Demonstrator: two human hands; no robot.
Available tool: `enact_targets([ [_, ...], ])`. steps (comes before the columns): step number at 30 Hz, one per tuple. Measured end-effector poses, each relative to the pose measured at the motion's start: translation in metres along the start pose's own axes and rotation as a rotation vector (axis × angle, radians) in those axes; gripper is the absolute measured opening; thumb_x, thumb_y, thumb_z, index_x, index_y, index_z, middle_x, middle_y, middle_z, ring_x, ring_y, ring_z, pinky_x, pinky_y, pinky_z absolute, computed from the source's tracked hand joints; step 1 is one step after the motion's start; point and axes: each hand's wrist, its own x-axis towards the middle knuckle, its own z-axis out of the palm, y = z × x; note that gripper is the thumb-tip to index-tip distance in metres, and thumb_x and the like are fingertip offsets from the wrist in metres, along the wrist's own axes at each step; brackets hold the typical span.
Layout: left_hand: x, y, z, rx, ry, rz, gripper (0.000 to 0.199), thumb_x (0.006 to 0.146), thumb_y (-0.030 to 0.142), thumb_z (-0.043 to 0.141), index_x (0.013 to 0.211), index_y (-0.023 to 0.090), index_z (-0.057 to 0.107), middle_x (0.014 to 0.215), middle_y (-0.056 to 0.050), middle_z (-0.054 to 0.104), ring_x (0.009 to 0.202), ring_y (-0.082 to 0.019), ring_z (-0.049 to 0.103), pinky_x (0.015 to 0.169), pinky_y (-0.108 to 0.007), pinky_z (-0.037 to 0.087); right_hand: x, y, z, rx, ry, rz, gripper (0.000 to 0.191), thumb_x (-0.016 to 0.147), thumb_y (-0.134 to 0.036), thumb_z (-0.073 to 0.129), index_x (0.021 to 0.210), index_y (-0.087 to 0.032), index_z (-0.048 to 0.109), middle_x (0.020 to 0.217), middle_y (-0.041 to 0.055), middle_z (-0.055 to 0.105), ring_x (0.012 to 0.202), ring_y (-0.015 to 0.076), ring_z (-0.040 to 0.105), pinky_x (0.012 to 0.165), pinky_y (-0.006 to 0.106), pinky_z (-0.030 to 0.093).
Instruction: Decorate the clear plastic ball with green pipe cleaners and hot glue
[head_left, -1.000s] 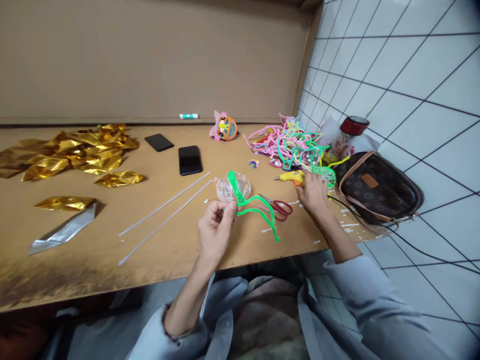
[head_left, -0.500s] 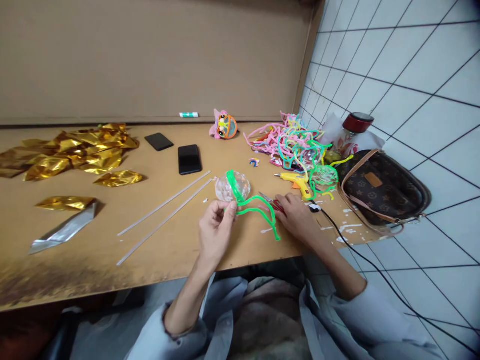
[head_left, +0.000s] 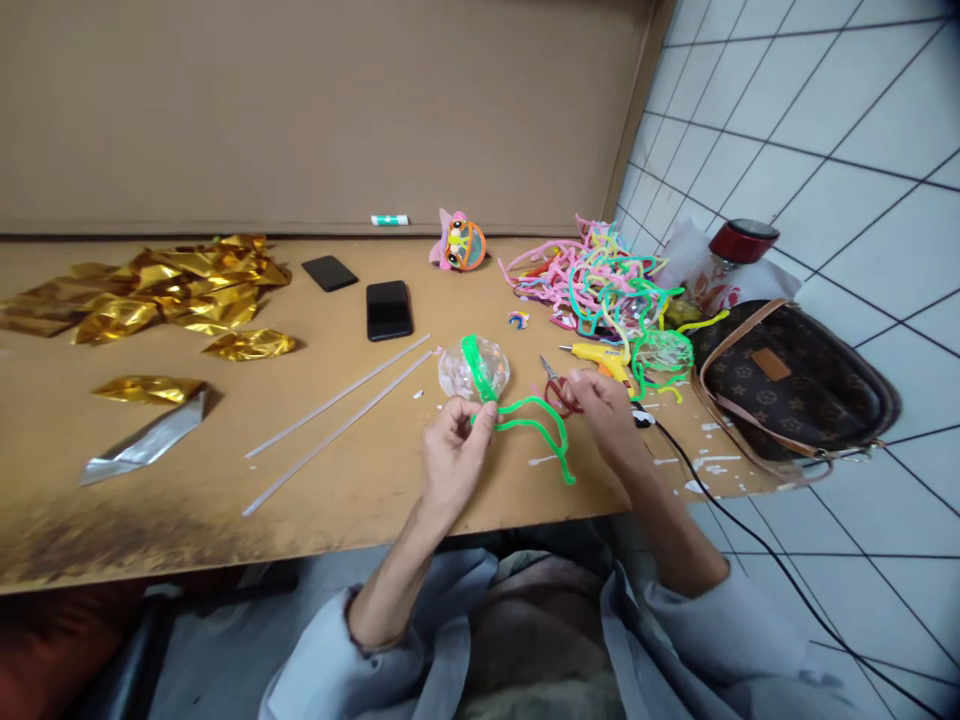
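Observation:
My left hand (head_left: 459, 440) pinches a green pipe cleaner (head_left: 551, 412) at the near edge of a clear round ball (head_left: 495, 366). A green band of the same fuzzy stuff crosses the ball's top, and two loose ends trail to the right. My right hand (head_left: 602, 405) is closed on the red handles of a pair of scissors (head_left: 556, 384), their metal tips pointing up and left. How the fingers sit in the handles is partly hidden. Just behind that hand lies a yellow glue gun (head_left: 600, 354).
Two white sticks (head_left: 337, 432) lie left of the ball. Behind are two black phones (head_left: 389, 310), a glue stick (head_left: 390, 220) and a decorated pink-orange ball (head_left: 459, 242). Gold foil (head_left: 180, 290) covers the left. Tangled pipe cleaners (head_left: 592, 275), a jar (head_left: 739, 245) and a brown bag (head_left: 787, 375) stand right.
My right hand has lifted the scissors from the table, so their red handles now show more. The left hand keeps its pinch. The whole view has shifted slightly.

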Motion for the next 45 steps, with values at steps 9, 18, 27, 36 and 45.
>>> enact_targets([
  [9,0.0,0.0,0.013,-0.143,-0.164,-0.057,0.038,0.084,0.054,0.068,0.074,0.018,0.059,0.058,0.004,0.056,0.046,-0.008,0.042,0.047,-0.021,0.034,-0.022,-0.022,0.007,0.369,-0.29,0.175,0.042,0.084,-0.057,0.06,0.068,-0.018,0.065,0.053,-0.0049,0.049,0.054,0.0108,0.048,0.058,0.025,0.04],
  [18,-0.02,-0.002,0.008,-0.033,-0.37,-0.166,0.053,0.089,0.066,0.052,0.074,0.015,0.063,0.053,0.007,0.036,0.049,-0.008,0.032,0.05,-0.022,0.026,-0.013,-0.011,0.01,0.641,-0.032,0.3,0.055,0.067,-0.067,0.075,0.059,-0.02,0.05,0.041,-0.0122,0.031,0.036,0.0018,0.019,0.036,0.018,0.016],
  [27,-0.051,0.0,-0.005,-0.032,-0.489,-0.312,0.06,0.086,0.074,0.047,0.071,0.017,0.058,0.049,0.008,0.031,0.047,-0.009,0.027,0.047,-0.022,0.021,0.017,-0.006,-0.014,0.684,0.275,0.301,0.053,0.075,-0.062,0.073,0.056,-0.021,0.046,0.032,-0.0148,0.023,0.029,0.0019,0.015,0.031,0.017,0.017],
  [36,-0.099,0.001,-0.008,0.008,-0.683,-0.308,0.061,0.095,0.067,0.035,0.067,0.017,0.056,0.055,0.005,0.036,0.053,-0.011,0.034,0.053,-0.024,0.027,0.031,-0.019,-0.025,0.698,0.487,0.233,0.053,0.083,-0.051,0.072,0.059,-0.022,0.034,0.035,-0.0156,0.023,0.03,0.0015,0.017,0.031,0.014,0.016],
  [45,-0.105,0.015,-0.015,0.277,-0.943,0.023,0.046,0.104,0.038,0.031,0.073,0.018,0.058,0.06,0.003,0.051,0.054,-0.01,0.044,0.055,-0.023,0.031,0.039,-0.012,-0.01,0.536,0.455,0.172,0.047,0.081,-0.057,0.067,0.06,-0.023,0.043,0.04,-0.0135,0.026,0.035,0.0041,0.021,0.034,0.018,0.018],
])
